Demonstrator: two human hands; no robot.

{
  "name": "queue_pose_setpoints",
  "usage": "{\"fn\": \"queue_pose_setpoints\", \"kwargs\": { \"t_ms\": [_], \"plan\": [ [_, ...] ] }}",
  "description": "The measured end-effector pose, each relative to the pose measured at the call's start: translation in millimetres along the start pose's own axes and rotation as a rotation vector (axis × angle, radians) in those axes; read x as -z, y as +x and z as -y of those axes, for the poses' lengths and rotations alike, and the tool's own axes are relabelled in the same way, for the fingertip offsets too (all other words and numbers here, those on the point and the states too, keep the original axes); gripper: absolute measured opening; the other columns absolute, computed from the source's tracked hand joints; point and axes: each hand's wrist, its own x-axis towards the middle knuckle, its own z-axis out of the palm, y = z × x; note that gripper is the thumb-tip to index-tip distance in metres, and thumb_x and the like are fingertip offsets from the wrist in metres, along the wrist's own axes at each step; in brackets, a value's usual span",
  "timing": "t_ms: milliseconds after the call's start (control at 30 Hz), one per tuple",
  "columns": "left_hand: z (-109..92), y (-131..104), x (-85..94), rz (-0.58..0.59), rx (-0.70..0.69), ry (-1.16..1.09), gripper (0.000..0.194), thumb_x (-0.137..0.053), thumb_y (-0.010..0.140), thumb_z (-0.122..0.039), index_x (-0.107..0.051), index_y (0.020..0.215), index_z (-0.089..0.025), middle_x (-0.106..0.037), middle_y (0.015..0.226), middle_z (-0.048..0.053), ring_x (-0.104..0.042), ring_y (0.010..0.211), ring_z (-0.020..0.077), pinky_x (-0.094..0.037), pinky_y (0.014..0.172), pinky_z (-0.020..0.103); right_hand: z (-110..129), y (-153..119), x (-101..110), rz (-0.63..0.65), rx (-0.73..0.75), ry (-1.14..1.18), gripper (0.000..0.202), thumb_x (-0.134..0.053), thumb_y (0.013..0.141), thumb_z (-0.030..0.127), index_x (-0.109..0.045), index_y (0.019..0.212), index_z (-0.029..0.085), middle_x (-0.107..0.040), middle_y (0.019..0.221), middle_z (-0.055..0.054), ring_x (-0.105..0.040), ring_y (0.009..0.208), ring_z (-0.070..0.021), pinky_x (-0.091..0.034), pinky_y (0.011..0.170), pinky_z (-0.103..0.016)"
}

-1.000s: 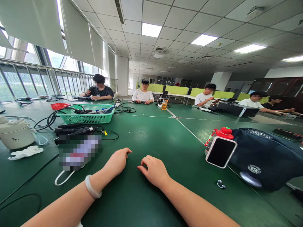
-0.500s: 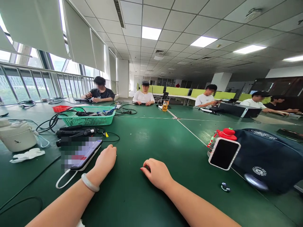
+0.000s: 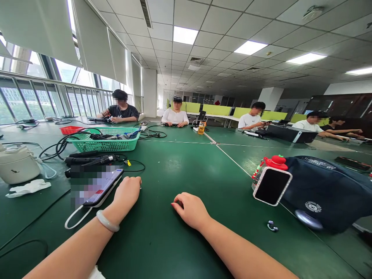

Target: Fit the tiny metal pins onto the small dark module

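Observation:
My left hand [image 3: 128, 192] rests on the green table, with a pale bangle [image 3: 107, 221] around its wrist. Its fingers curl under into a loose fist, and no object shows in it. Just left of it lies a lit phone [image 3: 106, 188] with a white cable [image 3: 72, 217] attached. My right hand [image 3: 192, 209] is also on the tabletop, loosely closed with thumb and forefinger curled toward each other. Nothing is seen between those fingers. A stretch of bare green table [image 3: 158, 217] separates the two hands.
To the left are a green basket [image 3: 104, 144] of cables, a cream bottle [image 3: 17, 164] and a tissue [image 3: 28, 187]. At right, a phone in a glittery case [image 3: 272, 186] leans on a red-lidded bottle [image 3: 276, 162] beside a dark bag [image 3: 325, 190]. Several people sit farther off.
The view has shifted slightly, so most things sit a little farther left and higher. Both hands stay resting on the table in nearly the same pose.

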Motion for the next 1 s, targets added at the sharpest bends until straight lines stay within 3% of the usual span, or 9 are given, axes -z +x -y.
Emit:
{"fn": "queue_pose_setpoints", "kwargs": {
  "t_ms": [200, 433, 700, 867, 1000],
  "plan": [
    [0.2, 3.3, -3.7, -0.008, 0.009, 0.008, 0.037, -0.039, 0.075, -0.004, -0.058, 0.106, -0.013, -0.066, 0.086, 0.013, -0.057, 0.094, 0.0243, -0.041, 0.081, 0.032, 1.9, -0.2, 2.5, 0.013, -0.008, 0.01, 0.021, -0.044, 0.086, 0.034, -0.061, 0.082, 0.023, -0.061, 0.079, 0.0, -0.056, 0.069, -0.0126, -0.037, 0.059, -0.023],
    [4.3, 7.1, -11.3, -0.072, 0.005, -0.04, 0.025, -0.036, 0.078, -0.008, -0.057, 0.091, -0.012, -0.06, 0.096, 0.014, -0.057, 0.091, 0.0235, -0.041, 0.081, 0.031, -0.3, -0.6, 0.6, 0.002, -0.008, 0.033, 0.019, -0.043, 0.087, 0.031, -0.06, 0.082, 0.023, -0.061, 0.081, 0.001, -0.056, 0.069, -0.012, -0.038, 0.06, -0.023],
    [-1.9, 8.7, -31.5, 0.093, 0.084, -0.202, 0.021, -0.03, 0.085, -0.016, -0.049, 0.093, -0.015, -0.056, 0.108, 0.015, -0.042, 0.118, 0.028, -0.034, 0.092, 0.041, -2.0, 0.4, 0.3, 0.04, 0.033, 0.111, 0.018, -0.044, 0.086, 0.029, -0.06, 0.082, 0.022, -0.061, 0.079, 0.0, -0.055, 0.071, -0.0114, -0.039, 0.062, -0.022],
    [-25.1, -3.5, -23.7, 0.151, -0.135, -0.377, 0.016, -0.03, 0.085, -0.02, -0.046, 0.085, -0.019, -0.06, 0.105, 0.01, -0.052, 0.108, 0.0206, -0.038, 0.089, 0.031, -7.7, 4.3, -1.8, 0.007, -0.011, 0.23, 0.015, -0.047, 0.083, 0.025, -0.061, 0.08, 0.021, -0.059, 0.072, 0.001, -0.053, 0.068, -0.011, -0.04, 0.062, -0.021],
    [-49.3, -23.0, -13.1, 0.256, -0.365, -0.673, 0.013, -0.032, 0.086, -0.029, -0.043, 0.081, -0.023, -0.056, 0.12, 0.008, -0.047, 0.116, 0.0187, -0.038, 0.09, 0.028, -14.3, 7.8, -4.0, -0.057, -0.075, 0.301, 0.011, -0.051, 0.078, 0.02, -0.061, 0.078, 0.019, -0.057, 0.068, 0.001, -0.052, 0.065, -0.011, -0.041, 0.061, -0.021]
  ]
}}
